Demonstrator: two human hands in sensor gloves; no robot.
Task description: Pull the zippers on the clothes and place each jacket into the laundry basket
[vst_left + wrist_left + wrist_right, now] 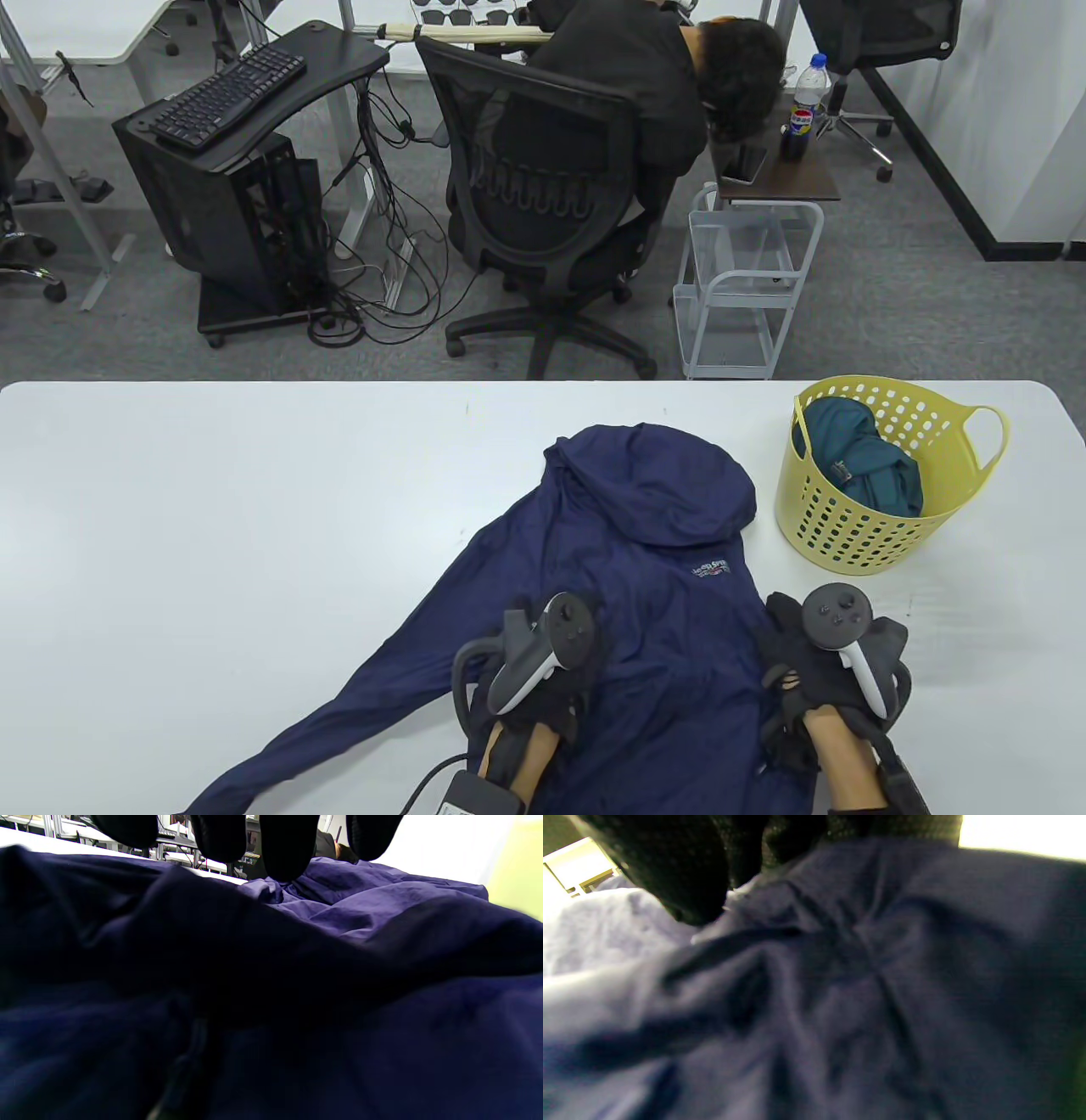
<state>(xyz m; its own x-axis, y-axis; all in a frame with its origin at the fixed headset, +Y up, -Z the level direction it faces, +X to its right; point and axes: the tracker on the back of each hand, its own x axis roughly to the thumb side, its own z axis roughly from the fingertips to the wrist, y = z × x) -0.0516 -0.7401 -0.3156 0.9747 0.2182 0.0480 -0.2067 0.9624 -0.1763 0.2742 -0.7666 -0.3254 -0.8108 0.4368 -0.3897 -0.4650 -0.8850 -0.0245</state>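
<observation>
Both hands, left (543, 671) and right (806, 671), lie on the blue jacket (645, 543) (finger grip cannot be told) near the yellow basket (857, 526).

Both hands low: L (543, 671) flat, R (814, 671) curled.

Even, bright overhead light fills the sharp table view, the white surface (254, 509) glaring slightly with soft shadows beside the navy jacket (628, 543), while both wrist views are dim, blurred close-ups with blown-out white backgrounds.
</observation>
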